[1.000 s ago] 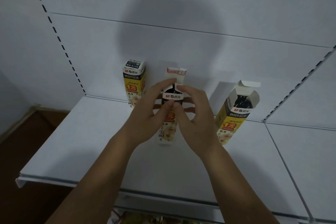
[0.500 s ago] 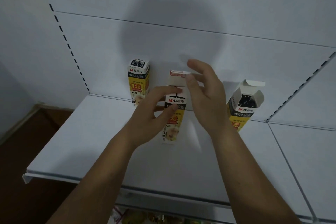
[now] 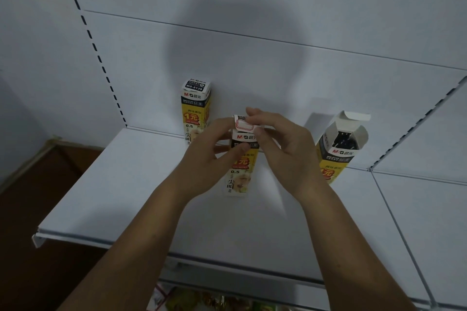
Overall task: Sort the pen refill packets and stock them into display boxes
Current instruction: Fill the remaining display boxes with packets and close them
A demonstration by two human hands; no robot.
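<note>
Three tall yellow, white and black refill boxes stand on a white shelf [image 3: 121, 184]. The left box [image 3: 195, 111] is closed and stands at the back. My left hand [image 3: 209, 156] grips the middle box [image 3: 238, 174] around its upper part. My right hand [image 3: 280, 144] pinches that box's top flap [image 3: 242, 124], bent over the opening. The right box [image 3: 340, 146] stands open, its lid flap up, with dark refill ends showing inside.
The white back wall has slotted uprights at left [image 3: 93, 48] and right [image 3: 414, 121]. A seam [image 3: 399, 225] splits the shelf at the right. Colourful packets [image 3: 202, 300] show below the shelf's front edge. Brown floor [image 3: 38, 209] lies to the left.
My right hand came down from above the middle box onto its top flap, and the flap now lies folded over the opening. My left hand kept its grip on the box.
</note>
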